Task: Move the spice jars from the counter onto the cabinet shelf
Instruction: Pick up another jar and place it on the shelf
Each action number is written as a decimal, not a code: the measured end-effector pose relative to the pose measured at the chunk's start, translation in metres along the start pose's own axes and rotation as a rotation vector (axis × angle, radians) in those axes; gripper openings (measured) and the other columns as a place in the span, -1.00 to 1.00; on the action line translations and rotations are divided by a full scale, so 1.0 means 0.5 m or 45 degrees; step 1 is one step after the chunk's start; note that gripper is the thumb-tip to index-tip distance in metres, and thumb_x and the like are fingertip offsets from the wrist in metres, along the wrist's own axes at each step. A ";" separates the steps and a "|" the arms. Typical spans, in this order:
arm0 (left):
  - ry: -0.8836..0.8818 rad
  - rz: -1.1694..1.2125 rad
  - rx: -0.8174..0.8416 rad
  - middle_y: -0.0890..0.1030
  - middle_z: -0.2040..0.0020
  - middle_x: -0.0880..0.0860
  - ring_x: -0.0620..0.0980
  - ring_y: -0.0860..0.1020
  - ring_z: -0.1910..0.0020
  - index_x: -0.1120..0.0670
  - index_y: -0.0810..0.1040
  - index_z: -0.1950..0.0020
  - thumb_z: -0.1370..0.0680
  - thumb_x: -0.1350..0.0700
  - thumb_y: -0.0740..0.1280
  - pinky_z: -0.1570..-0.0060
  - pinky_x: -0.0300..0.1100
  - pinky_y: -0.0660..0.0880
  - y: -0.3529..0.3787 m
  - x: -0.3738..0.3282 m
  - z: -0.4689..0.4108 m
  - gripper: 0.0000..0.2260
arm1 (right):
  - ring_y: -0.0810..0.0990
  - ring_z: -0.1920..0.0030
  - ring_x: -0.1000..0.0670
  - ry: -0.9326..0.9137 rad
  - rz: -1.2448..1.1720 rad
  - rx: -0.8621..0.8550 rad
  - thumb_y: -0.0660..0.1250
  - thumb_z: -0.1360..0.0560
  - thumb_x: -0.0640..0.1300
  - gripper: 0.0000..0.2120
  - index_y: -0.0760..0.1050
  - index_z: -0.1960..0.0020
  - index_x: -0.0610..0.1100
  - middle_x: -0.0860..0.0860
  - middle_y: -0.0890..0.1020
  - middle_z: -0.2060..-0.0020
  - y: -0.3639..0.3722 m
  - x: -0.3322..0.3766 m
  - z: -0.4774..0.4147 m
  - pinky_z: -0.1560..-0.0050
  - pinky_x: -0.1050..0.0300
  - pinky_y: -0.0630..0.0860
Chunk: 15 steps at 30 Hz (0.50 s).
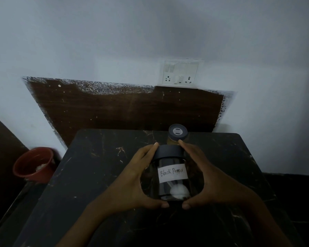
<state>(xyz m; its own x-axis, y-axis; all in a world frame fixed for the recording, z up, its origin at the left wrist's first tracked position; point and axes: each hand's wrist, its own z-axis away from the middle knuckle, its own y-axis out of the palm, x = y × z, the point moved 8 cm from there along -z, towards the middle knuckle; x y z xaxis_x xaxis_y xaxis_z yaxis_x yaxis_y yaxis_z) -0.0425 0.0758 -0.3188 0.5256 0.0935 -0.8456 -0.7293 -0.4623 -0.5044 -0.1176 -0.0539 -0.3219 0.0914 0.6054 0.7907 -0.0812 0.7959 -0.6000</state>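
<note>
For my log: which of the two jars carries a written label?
The clear jar held between the left hand and right hand, labelled Black Pepper. The smaller jar behind it shows no label.

Jar [171, 163]: clear glass, black lid [169, 151], white label [172, 173] with black handwriting "Black Pepper", and a white patch low inside. Under the jar, the counter [96, 175] is black marble with thin pale and tan veins. Just behind the jar, second jar [172, 142]: yellow-brown contents, dark grey cap [177, 132] with pale oval inset; farther behind the jar, panel [114, 107] of dark brown wood grain, edges speckled white, on pale blue-grey wall [114, 41] with white switch plate [180, 73]; left of the jar, red bucket [45, 175], whitish lump inside.
</note>
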 end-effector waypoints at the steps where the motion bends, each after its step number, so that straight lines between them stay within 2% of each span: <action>1: 0.011 0.000 -0.009 0.15 -0.38 -0.32 -0.35 0.20 -0.38 -0.14 -0.02 -0.48 -0.21 0.00 0.60 -0.23 -0.51 0.27 -0.002 -0.001 0.000 0.03 | -0.11 -0.13 0.70 -0.008 0.004 0.004 0.59 -0.14 0.06 0.15 -0.24 -0.33 0.43 0.73 -0.16 -0.16 -0.002 0.000 0.000 -0.01 0.75 0.09; 5: 0.038 -0.024 -0.016 0.16 -0.38 -0.30 -0.32 0.20 -0.39 -0.13 -0.01 -0.48 -0.21 -0.03 0.58 -0.24 -0.52 0.25 -0.004 -0.004 -0.001 0.02 | -0.10 -0.21 0.64 -0.021 0.032 -0.004 0.59 -0.14 0.11 0.13 -0.19 -0.34 0.45 0.66 -0.13 -0.24 -0.006 -0.003 -0.002 -0.19 0.50 0.09; 7: 0.031 -0.034 -0.016 0.16 -0.39 -0.29 -0.31 0.19 -0.39 -0.12 0.00 -0.48 -0.21 -0.01 0.60 -0.25 -0.48 0.28 -0.005 -0.002 -0.002 0.03 | -0.08 -0.26 0.58 -0.028 0.041 -0.025 0.59 -0.14 0.11 0.13 -0.16 -0.38 0.41 0.61 -0.10 -0.29 -0.009 -0.004 -0.004 -0.23 0.45 0.11; 9: 0.027 -0.029 -0.008 0.15 -0.39 -0.28 -0.31 0.19 -0.39 -0.12 0.00 -0.48 -0.21 0.00 0.60 -0.25 -0.45 0.30 -0.007 -0.003 -0.003 0.03 | -0.05 -0.28 0.57 -0.034 0.046 -0.032 0.59 -0.14 0.10 0.12 -0.14 -0.39 0.38 0.60 -0.07 -0.29 -0.012 -0.002 -0.003 -0.23 0.45 0.13; 12: 0.021 -0.044 0.005 0.14 -0.38 -0.31 -0.35 0.17 -0.38 -0.14 -0.02 -0.47 -0.21 0.00 0.59 -0.21 -0.54 0.26 -0.010 -0.006 -0.007 0.03 | 0.00 -0.26 0.57 -0.047 0.051 -0.051 0.60 -0.13 0.09 0.12 -0.12 -0.39 0.38 0.60 -0.04 -0.28 -0.019 0.003 -0.001 -0.18 0.49 0.19; 15: 0.028 -0.078 0.018 0.12 -0.39 -0.31 -0.33 0.16 -0.39 -0.15 -0.03 -0.48 -0.21 -0.06 0.58 -0.23 -0.52 0.25 -0.015 -0.013 -0.014 0.04 | -0.01 -0.22 0.62 -0.065 0.088 -0.095 0.59 -0.12 0.12 0.13 -0.12 -0.40 0.37 0.64 -0.06 -0.25 -0.031 0.008 0.001 -0.09 0.60 0.17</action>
<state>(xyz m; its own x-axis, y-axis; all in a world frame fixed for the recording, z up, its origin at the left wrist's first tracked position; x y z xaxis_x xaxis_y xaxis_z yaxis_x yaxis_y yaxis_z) -0.0374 0.0723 -0.3081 0.5792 0.1016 -0.8088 -0.7014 -0.4435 -0.5580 -0.1163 -0.0639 -0.3093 0.0374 0.6591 0.7511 -0.0109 0.7519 -0.6592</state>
